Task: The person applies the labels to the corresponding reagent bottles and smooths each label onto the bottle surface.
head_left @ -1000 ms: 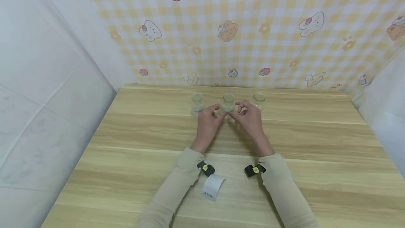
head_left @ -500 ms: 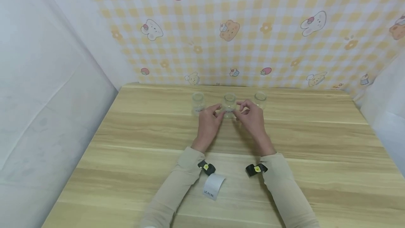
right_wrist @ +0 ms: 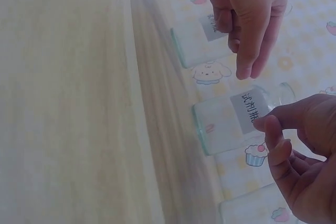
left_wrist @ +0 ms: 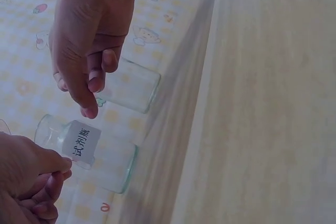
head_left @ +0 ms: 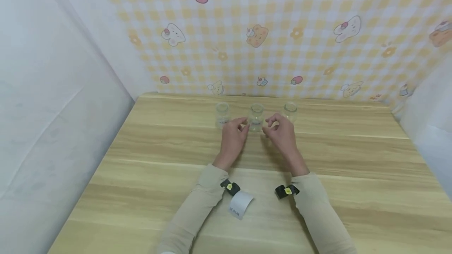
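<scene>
A clear glass bottle [head_left: 256, 120] stands upright between the two hands at the back of the table. Its white label [left_wrist: 80, 141], printed with characters reading "reagent bottle", lies smooth on the front. My left hand [head_left: 233, 136] is at the bottle's left side, thumb and fingers loosely bent. On the other side is my right hand [head_left: 282, 133], its fingertips a short gap from the glass in the head view. In the right wrist view the right thumb [right_wrist: 268, 120] overlaps the label's edge. Neither hand grips anything.
A second labelled bottle [head_left: 222, 112] stands to the left and a third bottle [head_left: 290, 109] to the right, partly behind the right hand. A white paper strip [head_left: 241, 203] with print lies between the forearms. A checked cloth [head_left: 212, 30] hangs behind the table.
One second ago both thumbs met on the front of the middle bottle. They have since slid apart to its sides, uncovering the label. The right hand has come off the bottle.
</scene>
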A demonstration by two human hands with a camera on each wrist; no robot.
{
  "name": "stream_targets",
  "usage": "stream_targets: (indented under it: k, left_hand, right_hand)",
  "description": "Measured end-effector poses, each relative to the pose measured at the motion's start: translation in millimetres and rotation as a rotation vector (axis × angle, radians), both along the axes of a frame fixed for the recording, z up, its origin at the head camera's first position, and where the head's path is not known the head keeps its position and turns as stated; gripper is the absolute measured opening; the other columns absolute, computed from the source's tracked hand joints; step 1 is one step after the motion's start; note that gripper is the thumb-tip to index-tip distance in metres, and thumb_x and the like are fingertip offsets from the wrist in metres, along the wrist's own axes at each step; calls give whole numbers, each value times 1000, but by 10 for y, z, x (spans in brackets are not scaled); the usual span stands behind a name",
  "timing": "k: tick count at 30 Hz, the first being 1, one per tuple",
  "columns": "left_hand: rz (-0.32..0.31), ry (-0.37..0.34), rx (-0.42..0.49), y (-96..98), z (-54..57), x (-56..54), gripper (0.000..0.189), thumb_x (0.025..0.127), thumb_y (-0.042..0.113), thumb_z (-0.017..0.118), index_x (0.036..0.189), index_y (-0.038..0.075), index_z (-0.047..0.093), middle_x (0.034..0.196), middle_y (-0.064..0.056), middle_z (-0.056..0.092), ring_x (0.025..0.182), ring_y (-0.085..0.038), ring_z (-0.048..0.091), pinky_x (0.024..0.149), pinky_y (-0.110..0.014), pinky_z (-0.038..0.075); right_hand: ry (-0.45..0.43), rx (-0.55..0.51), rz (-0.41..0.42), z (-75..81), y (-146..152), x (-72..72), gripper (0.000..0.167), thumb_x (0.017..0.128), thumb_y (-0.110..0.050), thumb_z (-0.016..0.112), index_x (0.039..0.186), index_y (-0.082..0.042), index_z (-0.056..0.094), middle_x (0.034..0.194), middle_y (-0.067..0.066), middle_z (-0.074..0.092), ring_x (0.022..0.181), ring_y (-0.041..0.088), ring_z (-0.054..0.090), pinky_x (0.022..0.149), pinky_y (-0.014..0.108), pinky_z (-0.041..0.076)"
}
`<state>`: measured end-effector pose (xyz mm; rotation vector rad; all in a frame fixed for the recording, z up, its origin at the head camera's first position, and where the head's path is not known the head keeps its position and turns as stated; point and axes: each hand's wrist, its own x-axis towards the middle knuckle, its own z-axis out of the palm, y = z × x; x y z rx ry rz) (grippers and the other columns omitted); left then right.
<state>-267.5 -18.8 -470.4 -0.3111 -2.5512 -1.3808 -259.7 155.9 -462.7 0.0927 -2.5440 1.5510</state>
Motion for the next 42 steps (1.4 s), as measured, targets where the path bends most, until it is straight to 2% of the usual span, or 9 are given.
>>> stream_targets:
  k: [4, 7, 14, 18, 25, 35, 39, 42]
  left_hand:
    - [-3, -26, -8, -65, 32, 112, 21, 95, -2, 71, 115, -6, 73, 105, -15, 77, 72, -17, 65, 57, -18, 50]
    - [-5, -16, -13, -123, 62, 190, 18, 95, -2, 70, 112, -6, 74, 103, -15, 77, 71, -18, 66, 57, -19, 50]
    - [-7, 20, -12, -253, 148, 340, 15, 96, -1, 69, 109, -4, 76, 100, -14, 77, 71, -19, 66, 55, -21, 49]
    - [-40, 18, -40, -307, 206, 417, 14, 96, 1, 70, 107, -4, 76, 100, -13, 78, 71, -18, 65, 57, -21, 50]
    - [-84, -23, -81, -367, 366, 590, 14, 96, 5, 72, 107, 0, 77, 95, -8, 77, 75, -15, 64, 60, -22, 51]
    - [-201, 43, -80, -339, 620, 793, 14, 96, 7, 73, 107, 1, 78, 92, -7, 76, 77, -16, 67, 66, -23, 54]
    - [-239, 22, -141, -341, 738, 870, 16, 96, 9, 73, 109, 2, 78, 92, -7, 77, 77, -15, 67, 67, -23, 54]
    - [-285, -62, -256, -361, 844, 939, 17, 96, 12, 74, 111, 4, 78, 91, -4, 77, 77, -14, 66, 66, -23, 53]
  right_hand:
    - [20, -16, 27, 8, -19, 104, 18, 87, 9, 71, 85, 1, 55, 116, 25, 71, 66, 42, 70, 44, 18, 45]
    - [41, -7, 44, 26, -33, 184, 19, 87, 10, 71, 84, 1, 55, 114, 25, 72, 66, 43, 70, 44, 18, 44]
    - [106, 75, 68, 112, -69, 360, 21, 87, 10, 71, 83, -3, 55, 111, 23, 72, 64, 28, 70, 52, 20, 50]
    - [161, 132, 63, 148, -86, 451, 21, 88, 10, 71, 82, -3, 56, 109, 23, 73, 64, 22, 68, 53, 21, 50]
    - [217, 198, 48, 258, -135, 617, 22, 87, 9, 74, 82, -4, 57, 107, 19, 73, 66, 24, 67, 55, 24, 50]
    - [287, 247, 51, 437, -214, 786, 22, 86, 7, 75, 83, -6, 57, 102, 15, 72, 68, 24, 68, 59, 31, 53]
    - [309, 247, 66, 539, -244, 867, 23, 86, 7, 75, 83, -7, 56, 103, 13, 72, 68, 23, 68, 60, 33, 54]
    - [339, 254, 79, 618, -259, 928, 24, 86, 7, 75, 83, -7, 56, 102, 12, 71, 68, 23, 68, 59, 34, 54]
